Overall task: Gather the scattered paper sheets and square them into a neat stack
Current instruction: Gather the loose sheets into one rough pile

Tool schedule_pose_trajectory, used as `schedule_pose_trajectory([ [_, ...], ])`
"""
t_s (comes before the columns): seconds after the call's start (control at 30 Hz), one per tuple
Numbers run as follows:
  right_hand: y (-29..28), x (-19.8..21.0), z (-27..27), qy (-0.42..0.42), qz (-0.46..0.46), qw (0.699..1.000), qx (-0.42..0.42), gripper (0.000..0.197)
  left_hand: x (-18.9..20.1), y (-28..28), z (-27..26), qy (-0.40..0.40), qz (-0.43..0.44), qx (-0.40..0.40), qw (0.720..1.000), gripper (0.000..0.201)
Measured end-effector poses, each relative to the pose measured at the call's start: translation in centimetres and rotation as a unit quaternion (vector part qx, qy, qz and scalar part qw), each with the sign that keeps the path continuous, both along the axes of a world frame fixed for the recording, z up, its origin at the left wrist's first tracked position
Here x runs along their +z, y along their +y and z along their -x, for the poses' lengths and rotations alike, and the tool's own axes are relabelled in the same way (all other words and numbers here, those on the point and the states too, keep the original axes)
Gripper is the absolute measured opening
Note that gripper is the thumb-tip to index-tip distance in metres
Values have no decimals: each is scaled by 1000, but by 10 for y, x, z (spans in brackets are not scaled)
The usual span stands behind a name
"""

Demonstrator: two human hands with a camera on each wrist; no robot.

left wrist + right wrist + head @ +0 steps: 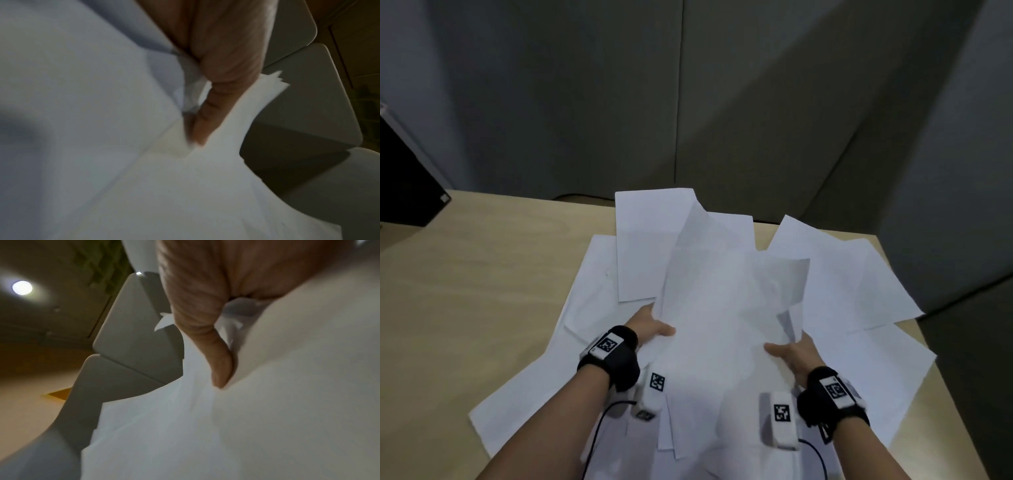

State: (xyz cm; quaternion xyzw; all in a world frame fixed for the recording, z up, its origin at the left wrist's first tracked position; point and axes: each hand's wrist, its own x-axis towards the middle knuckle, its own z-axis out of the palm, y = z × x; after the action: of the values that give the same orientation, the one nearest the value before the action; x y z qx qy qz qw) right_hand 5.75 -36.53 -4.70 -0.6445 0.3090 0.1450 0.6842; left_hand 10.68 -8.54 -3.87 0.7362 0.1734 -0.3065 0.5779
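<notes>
left hand: clamped on lifted sheets, left edge | right hand: clamped on right edge | loose sheets: scattered to tabletop right edge

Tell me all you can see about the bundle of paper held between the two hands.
The bundle of paper is several plain white sheets, unevenly overlapped, corners fanned out, slightly bent and raised above the other sheets lying on the wooden table. The left hand grips its left edge, the right hand its right edge, thumbs on top.
</notes>
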Motion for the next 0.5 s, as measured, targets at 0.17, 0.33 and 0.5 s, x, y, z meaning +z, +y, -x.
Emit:
schedule_pose_trajectory([
  [0.17, -32, 27, -6, -55, 166, 983, -58, 43, 6, 6, -30, -136, -158, 167, 964, 58],
  [0.33, -51, 29, 0, -39, 286, 954, -82, 38, 6, 23, -54, -3, -329, 122, 936, 76],
  [0.5, -31, 20, 29, 15, 291, 947, -133, 35, -9, 15, -62, -12, -310, 106, 945, 67],
])
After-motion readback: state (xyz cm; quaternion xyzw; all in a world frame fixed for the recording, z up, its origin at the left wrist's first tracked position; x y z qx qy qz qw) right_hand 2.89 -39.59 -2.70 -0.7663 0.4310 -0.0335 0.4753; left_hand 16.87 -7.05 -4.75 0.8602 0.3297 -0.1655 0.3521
